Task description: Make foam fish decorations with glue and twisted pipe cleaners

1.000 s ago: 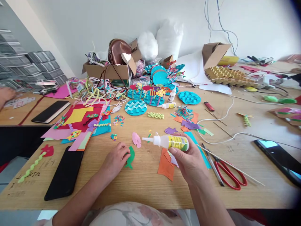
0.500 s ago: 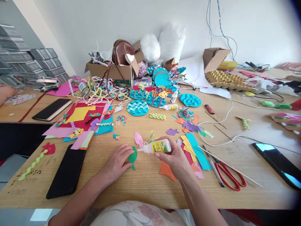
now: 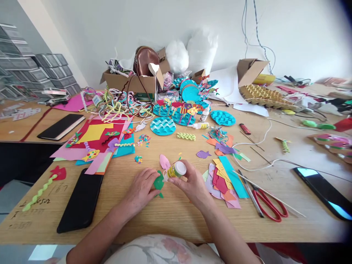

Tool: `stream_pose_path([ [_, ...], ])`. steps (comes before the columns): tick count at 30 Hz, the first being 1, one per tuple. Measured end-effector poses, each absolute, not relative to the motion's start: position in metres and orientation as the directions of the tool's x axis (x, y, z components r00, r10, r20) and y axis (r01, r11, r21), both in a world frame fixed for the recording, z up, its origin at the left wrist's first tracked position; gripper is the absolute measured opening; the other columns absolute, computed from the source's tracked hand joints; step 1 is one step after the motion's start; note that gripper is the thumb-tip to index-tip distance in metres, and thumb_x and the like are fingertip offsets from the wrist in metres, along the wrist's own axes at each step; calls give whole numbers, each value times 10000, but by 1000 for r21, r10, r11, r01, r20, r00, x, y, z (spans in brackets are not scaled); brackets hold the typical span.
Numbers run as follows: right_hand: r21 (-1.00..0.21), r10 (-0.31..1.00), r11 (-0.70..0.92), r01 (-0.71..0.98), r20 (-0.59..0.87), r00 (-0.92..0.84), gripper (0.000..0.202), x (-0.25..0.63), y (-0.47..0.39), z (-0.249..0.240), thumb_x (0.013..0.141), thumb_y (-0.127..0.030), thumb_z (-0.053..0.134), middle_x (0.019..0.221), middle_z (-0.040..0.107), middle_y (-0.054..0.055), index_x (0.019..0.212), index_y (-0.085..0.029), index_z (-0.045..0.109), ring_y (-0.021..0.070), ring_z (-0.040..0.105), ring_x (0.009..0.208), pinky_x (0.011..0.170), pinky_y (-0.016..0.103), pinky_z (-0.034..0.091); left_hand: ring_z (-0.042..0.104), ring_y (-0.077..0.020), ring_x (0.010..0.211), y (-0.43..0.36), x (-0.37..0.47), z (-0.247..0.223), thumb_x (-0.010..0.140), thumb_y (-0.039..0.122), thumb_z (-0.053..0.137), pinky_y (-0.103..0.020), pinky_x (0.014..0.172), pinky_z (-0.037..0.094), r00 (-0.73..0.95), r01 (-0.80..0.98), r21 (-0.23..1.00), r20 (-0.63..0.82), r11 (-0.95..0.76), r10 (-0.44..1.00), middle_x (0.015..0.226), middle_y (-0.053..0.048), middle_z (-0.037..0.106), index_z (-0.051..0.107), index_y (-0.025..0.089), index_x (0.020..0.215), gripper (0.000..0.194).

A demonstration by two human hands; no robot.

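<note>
A green paper fish lies on the wooden table, its left edge under the fingers of my left hand, which look pressed together on it. My right hand is closed round a white glue bottle with a yellow label. The bottle is tilted, base up, and its nozzle points down at the green fish. Just above the fish lies a pink paper fish. A purple paper fish rests farther right, and small bead-like bits sit to the left.
Paper scraps, red-handled scissors, a pen and a thin stick lie right. A black phone and coloured paper sheets are left. Blue wavy discs, glue bottles and a cardboard box stand farther back.
My right hand has moved slightly left and tipped the glue bottle from nearly level to a steeper tilt over the green fish. The orange scrap near my right hand is now mostly out of sight.
</note>
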State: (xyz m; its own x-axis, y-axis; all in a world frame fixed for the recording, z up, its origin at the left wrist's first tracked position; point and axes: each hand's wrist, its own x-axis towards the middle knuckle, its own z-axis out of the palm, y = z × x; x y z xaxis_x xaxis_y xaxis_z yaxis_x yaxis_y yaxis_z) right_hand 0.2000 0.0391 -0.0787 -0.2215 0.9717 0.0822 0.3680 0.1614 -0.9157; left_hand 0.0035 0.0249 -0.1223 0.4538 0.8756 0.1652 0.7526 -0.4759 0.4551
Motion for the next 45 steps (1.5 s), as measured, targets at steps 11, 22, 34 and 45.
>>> stream_pose_path([
  [11, -882, 967, 223, 415, 145, -211, 218, 191, 41, -72, 725, -387, 663, 688, 601, -20, 778, -208, 552, 147, 533, 646, 580, 232, 379, 501, -271, 1097, 24, 8, -120, 700, 168, 692, -451, 934, 416, 428, 776, 443, 152, -448, 891, 1136, -93, 569, 540, 183, 1061, 392],
  [22, -841, 955, 264, 472, 159, -250, 241, 187, 42, -69, 738, -429, 636, 707, 597, -9, 764, -201, 563, 155, 523, 667, 597, 244, 359, 507, -276, 1088, 22, 8, -122, 711, 176, 666, -455, 922, 428, 412, 766, 454, 197, -455, 890, 1132, -102, 575, 551, 174, 1049, 357],
  [34, -865, 953, 271, 422, 180, -243, 262, 183, 46, -68, 722, -418, 629, 610, 526, -35, 633, -210, 497, 133, 475, 608, 568, 231, 344, 499, -281, 1092, 22, 9, -121, 704, 180, 670, -459, 930, 419, 412, 763, 464, 190, -451, 891, 1136, -103, 570, 566, 177, 1027, 340],
  [45, -831, 932, 345, 437, 246, -267, 299, 178, 48, -70, 751, -395, 603, 579, 442, -42, 600, -221, 412, 129, 433, 568, 550, 240, 317, 484, -290, 1131, 23, 7, -129, 711, 194, 679, -473, 949, 402, 431, 748, 458, 217, -481, 876, 1144, -110, 595, 576, 158, 1027, 334],
])
